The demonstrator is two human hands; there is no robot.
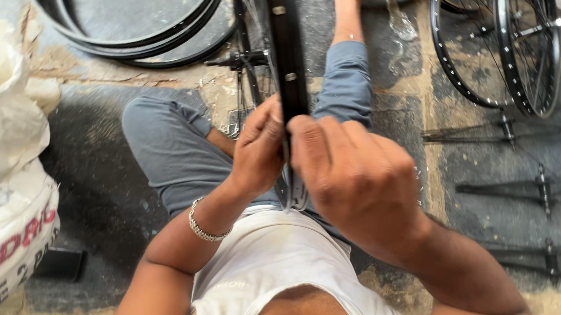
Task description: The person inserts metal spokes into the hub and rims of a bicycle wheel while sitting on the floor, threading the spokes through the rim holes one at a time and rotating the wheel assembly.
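A black bicycle rim (286, 53) stands on edge between my knees, with thin spokes and a hub (244, 59) showing behind it. My left hand (259, 151), with a silver bracelet on its wrist, grips the rim's near edge from the left. From the right, my right hand (353, 176) pinches the same rim, fingers curled round it. The rim's lowest part is hidden behind my hands. I sit on the floor in grey trousers and a white vest.
Bare black rims (124, 38) lie stacked on the stone floor at the upper left. Spoked wheels (505, 55) stand at the upper right. Hubs with bundled spokes (541, 189) lie along the right. A white printed sack (6, 224) sits at the left.
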